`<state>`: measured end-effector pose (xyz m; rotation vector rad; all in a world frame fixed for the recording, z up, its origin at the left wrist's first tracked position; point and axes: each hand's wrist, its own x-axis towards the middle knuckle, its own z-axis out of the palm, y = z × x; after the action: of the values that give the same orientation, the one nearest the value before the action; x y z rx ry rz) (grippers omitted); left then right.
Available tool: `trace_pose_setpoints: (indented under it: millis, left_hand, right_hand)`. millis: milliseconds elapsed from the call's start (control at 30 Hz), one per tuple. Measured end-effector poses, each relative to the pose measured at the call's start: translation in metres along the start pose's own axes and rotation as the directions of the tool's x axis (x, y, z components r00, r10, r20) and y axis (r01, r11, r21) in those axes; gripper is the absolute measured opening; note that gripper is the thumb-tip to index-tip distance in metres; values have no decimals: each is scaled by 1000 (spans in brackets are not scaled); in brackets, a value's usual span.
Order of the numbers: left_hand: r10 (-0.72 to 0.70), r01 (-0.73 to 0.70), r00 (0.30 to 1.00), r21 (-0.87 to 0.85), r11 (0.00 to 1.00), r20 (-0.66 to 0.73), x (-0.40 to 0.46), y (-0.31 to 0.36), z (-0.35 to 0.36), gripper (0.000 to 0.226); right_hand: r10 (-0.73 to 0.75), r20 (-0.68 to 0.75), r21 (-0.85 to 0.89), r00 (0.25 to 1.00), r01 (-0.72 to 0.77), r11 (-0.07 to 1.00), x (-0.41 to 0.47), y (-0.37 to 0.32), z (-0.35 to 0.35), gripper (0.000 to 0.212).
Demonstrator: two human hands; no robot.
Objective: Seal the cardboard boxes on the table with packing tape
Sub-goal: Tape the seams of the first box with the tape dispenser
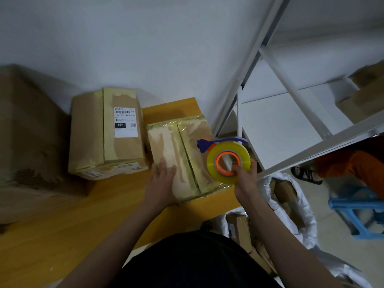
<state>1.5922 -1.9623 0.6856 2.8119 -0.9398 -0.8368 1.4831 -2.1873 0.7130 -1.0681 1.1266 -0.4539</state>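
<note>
A small cardboard box [187, 146] lies on the wooden table [62, 225], its top flaps closed along a middle seam and covered in old yellowish tape. My left hand [164, 179] rests flat on the box's near left part with straight fingers. My right hand [246, 179] grips a yellow roll of packing tape [228, 161] on a blue and orange dispenser, held over the box's right edge. A second taped box [108, 134] with a white shipping label stands to the left, touching the first.
A large cardboard box [27, 138] fills the table's left end. A white metal shelf rack [280, 113] stands to the right with boxes on it. White sacks of parcels [291, 204] sit on the floor. Another person's leg and a blue stool [357, 210] are at far right.
</note>
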Motion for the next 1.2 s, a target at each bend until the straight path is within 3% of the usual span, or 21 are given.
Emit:
trace_pose_setpoints:
  millis: [200, 600, 800, 967, 1100, 1200]
  left_hand:
    - [-13, 13, 1000, -7, 1000, 8, 30, -5, -22, 133]
    - [-36, 36, 999, 1, 999, -11, 97, -21, -59, 135]
    - [-82, 82, 997, -13, 997, -1, 111, -26, -74, 132]
    - [-110, 111, 994, -9, 994, 6, 115, -28, -74, 133]
    - [-82, 86, 995, 69, 994, -53, 109, -28, -71, 129]
    - [-26, 41, 986, 93, 995, -165, 93, -27, -64, 113]
  right_hand:
    - [-26, -38, -49, 999, 24, 999, 9, -1, 25, 54]
    - [-52, 29, -122, 998, 55, 991, 53, -26, 83, 46]
    - [-23, 27, -67, 999, 25, 997, 76, -27, 96, 53]
    - [-83, 55, -62, 995, 86, 994, 83, -21, 97, 48]
    - [-89, 74, -20, 993, 91, 996, 77, -21, 94, 48]
    - [-85, 66, 13, 994, 84, 996, 67, -27, 93, 49]
